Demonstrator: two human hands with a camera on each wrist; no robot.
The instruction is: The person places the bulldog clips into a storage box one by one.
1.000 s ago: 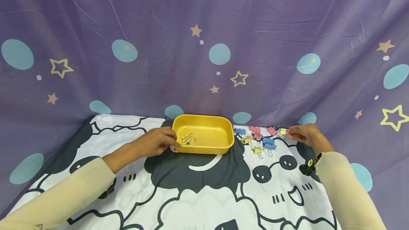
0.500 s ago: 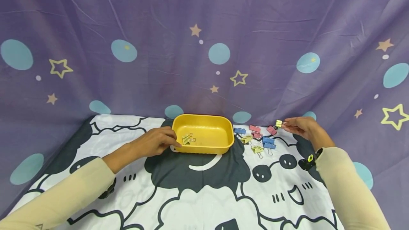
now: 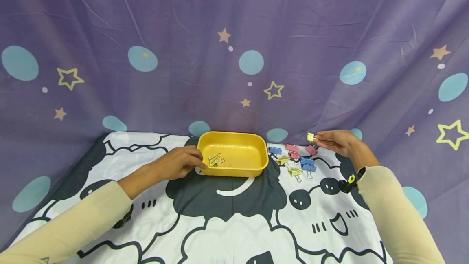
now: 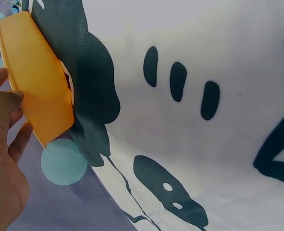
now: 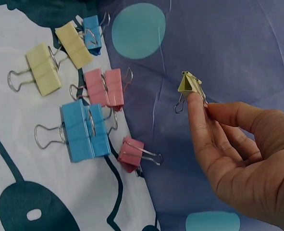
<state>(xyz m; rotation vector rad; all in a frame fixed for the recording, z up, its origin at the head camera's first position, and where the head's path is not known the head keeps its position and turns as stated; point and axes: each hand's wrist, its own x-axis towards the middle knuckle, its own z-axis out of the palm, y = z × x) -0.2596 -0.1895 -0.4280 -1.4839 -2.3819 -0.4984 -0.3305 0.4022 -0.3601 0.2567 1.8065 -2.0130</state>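
Observation:
My right hand (image 3: 335,139) pinches a small yellow binder clip (image 5: 191,84) between thumb and forefinger, lifted above the far edge of the table. Below and to its left lie loose binder clips: blue ones (image 5: 86,131), pink ones (image 5: 104,87) and yellow ones (image 5: 43,70). One pink clip (image 3: 311,150) is nearest under the hand. At the left end of a yellow plastic tray (image 3: 233,172), my left hand (image 3: 183,162) grips the rim at the near corner. Inside the tray, toward its left, are yellow binder clips (image 3: 216,160) with their wire handles up.
A white cloth with black cartoon drawings (image 3: 227,239) covers the table. Directly behind the tray and clips hangs a purple curtain (image 3: 183,72) with stars and blue dots. The loose clips lie close to the tray's right end.
My right hand has raised the yellow binder clip from the far right of the clips and carried it left. The left hand and tray have stayed in place.

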